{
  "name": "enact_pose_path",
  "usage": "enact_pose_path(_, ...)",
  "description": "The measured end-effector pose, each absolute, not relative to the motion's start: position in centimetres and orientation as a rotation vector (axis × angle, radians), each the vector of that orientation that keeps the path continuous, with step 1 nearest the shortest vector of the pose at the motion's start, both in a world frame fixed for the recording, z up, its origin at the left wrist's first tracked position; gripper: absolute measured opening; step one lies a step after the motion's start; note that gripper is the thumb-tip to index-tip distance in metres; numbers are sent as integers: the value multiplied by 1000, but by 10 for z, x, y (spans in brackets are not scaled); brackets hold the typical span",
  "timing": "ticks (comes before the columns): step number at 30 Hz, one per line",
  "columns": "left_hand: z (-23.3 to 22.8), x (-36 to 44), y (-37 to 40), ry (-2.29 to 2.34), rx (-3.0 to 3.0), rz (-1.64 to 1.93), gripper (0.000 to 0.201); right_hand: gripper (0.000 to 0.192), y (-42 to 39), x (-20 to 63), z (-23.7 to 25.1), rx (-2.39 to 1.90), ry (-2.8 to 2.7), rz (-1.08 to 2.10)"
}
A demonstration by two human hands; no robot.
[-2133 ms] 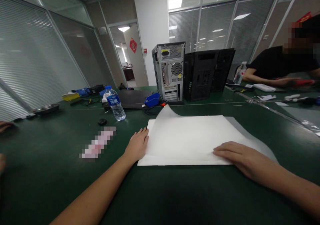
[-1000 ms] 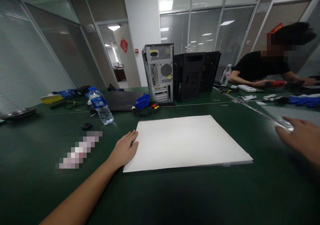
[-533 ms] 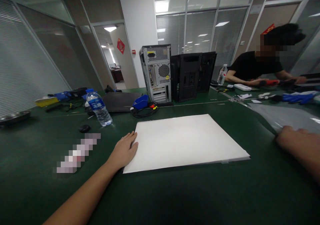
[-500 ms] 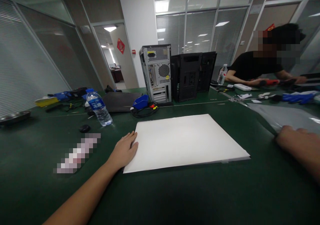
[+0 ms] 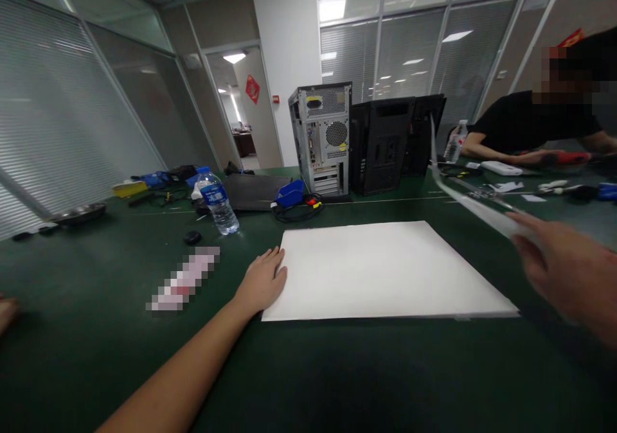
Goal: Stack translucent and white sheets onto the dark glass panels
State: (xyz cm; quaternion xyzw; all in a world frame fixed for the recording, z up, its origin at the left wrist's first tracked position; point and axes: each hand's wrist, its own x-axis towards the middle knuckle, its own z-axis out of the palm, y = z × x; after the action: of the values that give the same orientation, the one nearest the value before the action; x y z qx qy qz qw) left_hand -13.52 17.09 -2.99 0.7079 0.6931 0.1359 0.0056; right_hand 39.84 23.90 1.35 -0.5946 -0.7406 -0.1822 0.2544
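Note:
My left hand (image 5: 263, 279) lies with fingers stretched out on the left edge of a white rectangular sheet (image 5: 376, 269), which rests flat on the green table. It looks like a thin stack or panel, with a darker layer showing along its lower edge. My right hand (image 5: 563, 259), somewhat blurred, grips a thin translucent plastic sheet (image 5: 475, 208) at the right. That sheet stands raised and nearly edge-on to me, its far end reaching up by the black computer cases. It is apart from the white sheet.
Behind the white sheet stand an open computer tower (image 5: 328, 141) and black cases (image 5: 385, 144). A water bottle (image 5: 216, 202), a round black object (image 5: 192, 238) and a blue connector with cables (image 5: 289, 194) lie left. Part of another hand (image 5: 7, 311) shows at far left. A co-worker (image 5: 525, 124) sits right.
My right hand has lifted the translucent sheet from lying low to nearly upright. My left hand stays on the white sheet. The view has turned left, and another hand has appeared there.

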Motion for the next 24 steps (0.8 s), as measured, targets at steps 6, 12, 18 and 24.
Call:
enact_pose_path(6,-27,-132,166,2172,2222,419,61,51,225,335,-11,-905,-2736,-50)
enact_pose_path(12,-25,-140,164,2092,2246,329,84,58,217,323,-12,-810,-2805,252)
enact_pose_path(18,-23,-141,171,2086,2135,473,56,58,219,331,-5,-823,-2848,220)
enact_pose_path(24,-23,-139,172,2130,2092,499,54,54,220,332,-9,-829,-2779,261)
